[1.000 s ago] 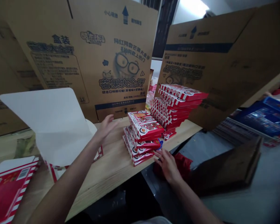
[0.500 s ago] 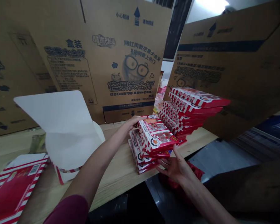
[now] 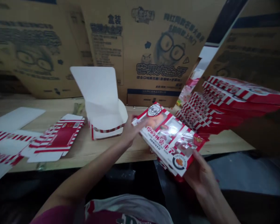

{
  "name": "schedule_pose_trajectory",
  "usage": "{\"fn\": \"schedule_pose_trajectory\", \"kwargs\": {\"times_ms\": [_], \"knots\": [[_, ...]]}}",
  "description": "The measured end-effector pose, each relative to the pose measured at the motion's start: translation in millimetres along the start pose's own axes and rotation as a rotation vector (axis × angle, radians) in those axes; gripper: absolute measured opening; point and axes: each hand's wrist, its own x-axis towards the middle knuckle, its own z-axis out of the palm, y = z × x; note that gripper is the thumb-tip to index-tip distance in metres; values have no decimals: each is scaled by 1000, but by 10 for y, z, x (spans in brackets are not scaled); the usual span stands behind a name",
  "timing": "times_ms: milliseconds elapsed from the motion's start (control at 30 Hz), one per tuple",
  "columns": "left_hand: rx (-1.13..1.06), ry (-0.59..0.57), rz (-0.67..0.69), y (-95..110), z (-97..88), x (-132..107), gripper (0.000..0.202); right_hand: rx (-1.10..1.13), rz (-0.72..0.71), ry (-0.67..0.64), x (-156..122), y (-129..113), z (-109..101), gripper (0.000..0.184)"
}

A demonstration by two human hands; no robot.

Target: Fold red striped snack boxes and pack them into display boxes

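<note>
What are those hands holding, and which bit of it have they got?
A small pile of boxes. The left hand holds it by the left end, and the right hand by the right end.

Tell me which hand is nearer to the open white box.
Left. The left hand is beside the open white box, at one end of the held boxes; the right hand, at the other, is farther.

Short box stack (image 3: 164, 137) drawn over the table edge (image 3: 128, 155), now gripped in both hands (image 3: 202, 175), view swung left
</note>
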Motion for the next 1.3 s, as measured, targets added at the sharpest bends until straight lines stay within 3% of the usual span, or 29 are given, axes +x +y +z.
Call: {"fn": "schedule_pose_trajectory", "kwargs": {"times_ms": [133,233,367,467,533,600,733,833,967,1100,1233,1300], "knots": [[-124,113,-101,-130,-725,-817,57,-87,87,-105,85,392,189,47],[-165,87,-227,-291,-1204,-1132,62,-146,213,-190,297,687,365,36],[-82,-22,-288,-396,-1617,-1189,72,-287,234,-394,603,856,607,45],[120,-74,-151,-391,-1829,-1112,94,-366,68,-659,781,803,766,75],[315,-55,-9,-417,-1951,-1064,112,-457,-48,-768,884,772,823,95],[434,-48,80,-486,-2043,-1034,122,-565,-72,-796,974,800,826,102],[413,-129,100,-654,-2106,-1004,129,-704,51,-857,1076,982,760,76],[411,-99,132,-714,-2076,-984,130,-691,61,-853,1070,1091,748,67],[418,22,165,-720,-2025,-996,123,-594,62,-795,1039,1167,737,82],[445,23,184,-688,-2020,-1018,119,-646,18,-816,1052,1157,692,90],[509,19,195,-670,-2055,-999,114,-805,-11,-946,1043,947,730,113],[525,18,198,-671,-2066,-990,114,-866,-108,-997,1013,784,813,126]]}}
